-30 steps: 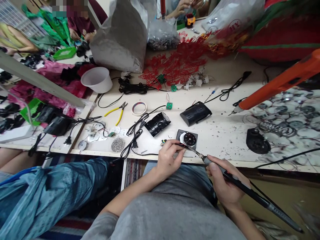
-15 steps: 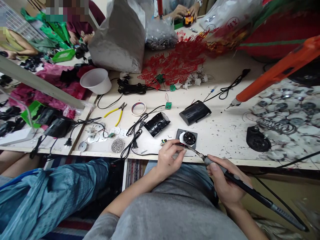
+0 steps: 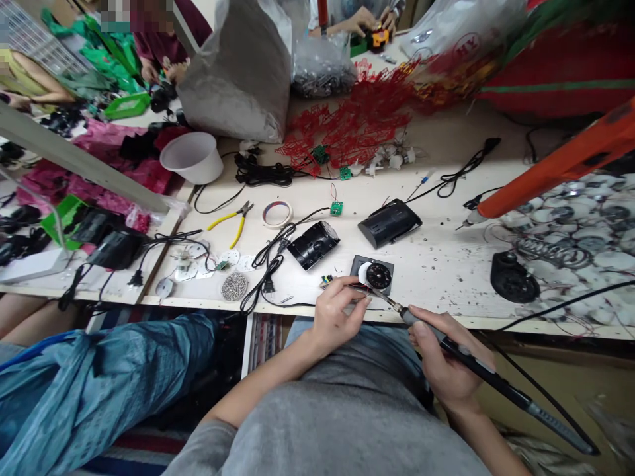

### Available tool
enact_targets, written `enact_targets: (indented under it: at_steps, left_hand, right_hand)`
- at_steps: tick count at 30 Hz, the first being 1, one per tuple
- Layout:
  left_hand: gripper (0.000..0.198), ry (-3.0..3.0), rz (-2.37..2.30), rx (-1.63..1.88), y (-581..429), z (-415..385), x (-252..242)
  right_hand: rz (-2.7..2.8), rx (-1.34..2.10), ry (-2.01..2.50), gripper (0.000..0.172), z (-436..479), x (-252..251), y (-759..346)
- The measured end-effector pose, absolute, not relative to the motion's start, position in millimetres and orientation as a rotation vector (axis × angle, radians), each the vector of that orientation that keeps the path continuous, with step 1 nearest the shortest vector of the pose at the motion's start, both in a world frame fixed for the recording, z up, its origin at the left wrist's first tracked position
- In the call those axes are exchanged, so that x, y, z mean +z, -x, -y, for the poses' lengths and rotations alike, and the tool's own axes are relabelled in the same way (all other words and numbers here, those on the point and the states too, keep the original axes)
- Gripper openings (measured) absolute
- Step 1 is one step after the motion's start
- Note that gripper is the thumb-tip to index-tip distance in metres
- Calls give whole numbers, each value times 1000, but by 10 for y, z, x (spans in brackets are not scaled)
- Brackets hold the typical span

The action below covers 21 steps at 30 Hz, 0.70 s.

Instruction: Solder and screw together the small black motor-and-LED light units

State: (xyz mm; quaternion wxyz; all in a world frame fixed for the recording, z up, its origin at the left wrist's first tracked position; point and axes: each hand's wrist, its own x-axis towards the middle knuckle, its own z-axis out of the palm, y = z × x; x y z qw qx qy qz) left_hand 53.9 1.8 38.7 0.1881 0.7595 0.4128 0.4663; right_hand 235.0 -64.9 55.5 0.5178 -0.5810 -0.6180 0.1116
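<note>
My left fingers (image 3: 337, 288) pinch a thin wire (image 3: 358, 286) at the black dial (image 3: 380, 276); my right fingers (image 3: 423, 325) clench a soldering iron (image 3: 496, 381), tip just beside it.

Tools: yellow-handled pliers (image 3: 233, 221); orange-barrelled power tool (image 3: 560, 165) (metal tip pointing left, above the discs)
Consumables: roll of cream masking tape (image 3: 265, 215); heap of small silver metal rings (image 3: 234, 286)
Parts: two black plastic housings (image 3: 313, 245); green circuit board (image 3: 336, 208); tangle of red wire (image 3: 347, 132); pile of silver-and-white discs (image 3: 565, 218)
Containers: white plastic bowl (image 3: 191, 158); grey woven sack (image 3: 233, 73)
</note>
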Motion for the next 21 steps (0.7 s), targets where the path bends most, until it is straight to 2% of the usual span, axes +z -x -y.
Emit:
enact_targets:
  at_steps: [21]
  left_hand:
    - [7,-2114,-1148,1243,-526,-33,394]
  right_hand:
    - [1552,200,1278,26,679,619,-2394]
